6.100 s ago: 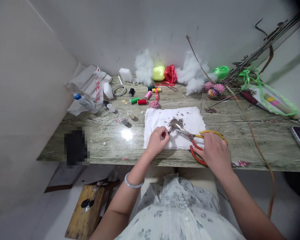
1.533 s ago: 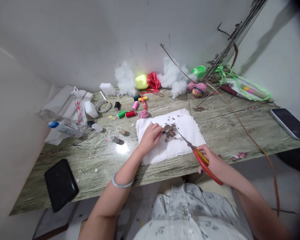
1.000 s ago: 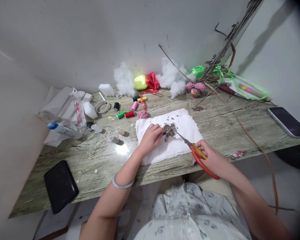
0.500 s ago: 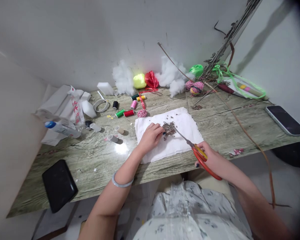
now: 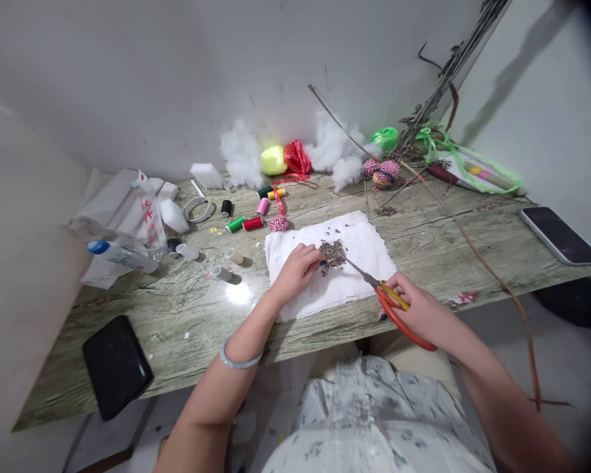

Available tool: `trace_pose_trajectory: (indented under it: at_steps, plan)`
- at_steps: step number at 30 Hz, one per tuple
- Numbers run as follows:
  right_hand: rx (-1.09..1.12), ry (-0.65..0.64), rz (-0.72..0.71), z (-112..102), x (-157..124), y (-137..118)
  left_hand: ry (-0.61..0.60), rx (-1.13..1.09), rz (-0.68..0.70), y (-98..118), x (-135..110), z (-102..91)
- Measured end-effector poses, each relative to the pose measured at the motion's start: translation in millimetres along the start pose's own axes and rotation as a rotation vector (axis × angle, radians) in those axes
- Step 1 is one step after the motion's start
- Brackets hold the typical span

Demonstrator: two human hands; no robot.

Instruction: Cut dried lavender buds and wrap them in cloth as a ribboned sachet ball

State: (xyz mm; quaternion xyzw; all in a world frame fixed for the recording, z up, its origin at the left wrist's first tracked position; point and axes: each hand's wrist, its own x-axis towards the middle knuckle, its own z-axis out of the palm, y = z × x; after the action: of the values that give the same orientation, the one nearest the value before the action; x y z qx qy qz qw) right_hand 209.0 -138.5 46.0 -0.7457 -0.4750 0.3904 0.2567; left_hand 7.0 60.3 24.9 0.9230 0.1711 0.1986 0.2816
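Note:
A small heap of dried, grey-brown plant bits [image 5: 333,253] lies on a white cloth [image 5: 369,246] with frayed edges. At the heap's left side is my left hand [image 5: 298,270], its fingers curled and pressed together against the bits; what they pinch is hidden. My right hand [image 5: 414,302] grips scissors [image 5: 388,302] with orange and yellow handles. The blades point up and left, their tips at the right edge of the heap, and look nearly closed. A few loose crumbs are scattered around the heap on the cloth.
Thread spools [image 5: 253,223], a ball of striped twine [image 5: 278,223] and small plastic tubes [image 5: 234,256] stand left of the cloth. Along the wall are white stuffing [image 5: 241,157] and dry stalks [image 5: 438,92]. A long brown strip [image 5: 473,243] crosses the right side near a phone [image 5: 561,235].
My right hand and the scissors have shifted slightly left, with the blade tips still at the heap. My left hand has hardly moved.

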Motion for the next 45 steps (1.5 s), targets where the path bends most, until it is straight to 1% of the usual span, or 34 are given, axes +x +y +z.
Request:
trace_pose_trajectory:
  at_steps: [3, 7, 12, 15, 20, 24, 26, 29, 31, 34, 37, 42, 45]
  plan:
    - [-0.043, 0.013, -0.017, -2.9, 1.5, 2.8, -0.019, 0.024, 0.004, -0.8, 0.3, 0.3]
    - [-0.092, 0.071, 0.013, -5.1, 1.1, 9.1, -0.018, 0.047, -0.018, -1.9, -0.3, 1.1]
    - [-0.064, 0.052, 0.056, -1.4, -2.1, 17.6, 0.019, -0.006, -0.048, -3.3, -1.1, 2.2]
    - [-0.108, 0.037, 0.058, 0.4, -4.2, 13.4, 0.025, -0.036, -0.049, -3.1, -1.1, 2.3]
    - [-0.099, -0.021, 0.077, 1.7, -4.4, -3.7, 0.014, -0.033, -0.053, -1.2, -1.1, 1.8]
    - [-0.072, 0.030, 0.043, 1.6, -0.6, -8.6, 0.012, -0.018, -0.042, -1.2, -1.0, 1.7]
    - [-0.094, 0.058, 0.000, 0.5, 1.3, -7.9, 0.008, -0.011, -0.036, -1.6, -0.9, 1.6]
    - [-0.152, 0.054, -0.034, -1.2, 2.9, -5.4, 0.000, 0.002, -0.038, -2.2, -0.8, 1.5]
    - [-0.193, 0.058, -0.006, -1.2, 3.5, -2.9, -0.001, 0.013, -0.046, -2.5, -0.6, 1.6]
    - [-0.236, 0.086, 0.076, 0.5, 4.5, 2.9, 0.004, 0.038, -0.053, -2.7, -0.3, 2.0]
    - [-0.203, 0.086, 0.113, 2.0, 4.9, 10.3, 0.007, 0.054, -0.056, -2.1, 0.0, 1.9]
    - [-0.160, 0.074, 0.064, 3.5, 2.5, 17.1, 0.046, -0.049, -0.093, -0.5, -0.5, 1.5]
    - [-0.167, 0.143, 0.019, 5.0, 1.7, 15.2, 0.058, -0.151, -0.157, -0.3, -1.5, 2.4]
